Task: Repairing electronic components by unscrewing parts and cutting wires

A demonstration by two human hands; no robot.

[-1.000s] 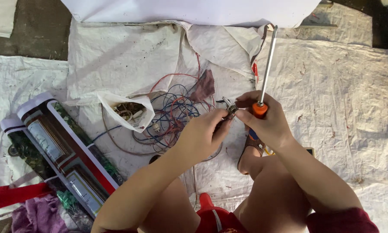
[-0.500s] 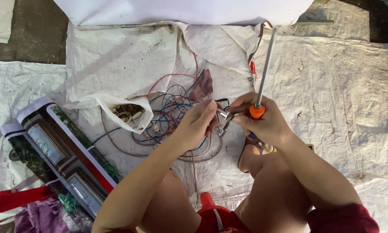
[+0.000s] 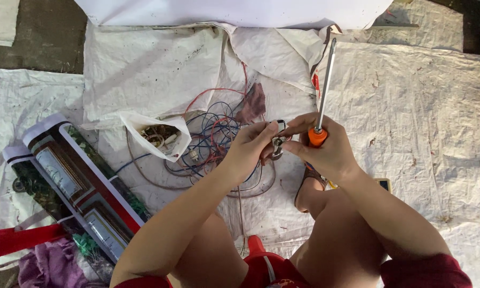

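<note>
The left hand (image 3: pixel 250 146) is curled, and its fingertips pinch a small metal part with a black wire loop (image 3: pixel 278 143) in the middle of the scene. The right hand (image 3: pixel 325 152) meets it from the right side: its thumb and first finger touch the same small part, while the other fingers are closed around the orange handle of a long screwdriver with a silver metal shaft (image 3: pixel 324 90). The shaft points to the far side, a little tilted to the right, and its tip is above the edge of a white sheet (image 3: pixel 240 10).

Just behind and to the left of the hands lies a loose tangle of red, blue and brown thin wires (image 3: pixel 213 144) on a white woven plastic ground cover (image 3: pixel 421 106). Left of the wires sits an open white plastic bag with small metal pieces inside (image 3: pixel 157 136). Further to the left and nearer, a rolled printed poster with red and green pictures (image 3: pixel 80 181) lies diagonally. In the near left corner a red plastic object (image 3: pixel 16 242) is partly visible. The person's bare knees are in the near part, under the arms.
</note>
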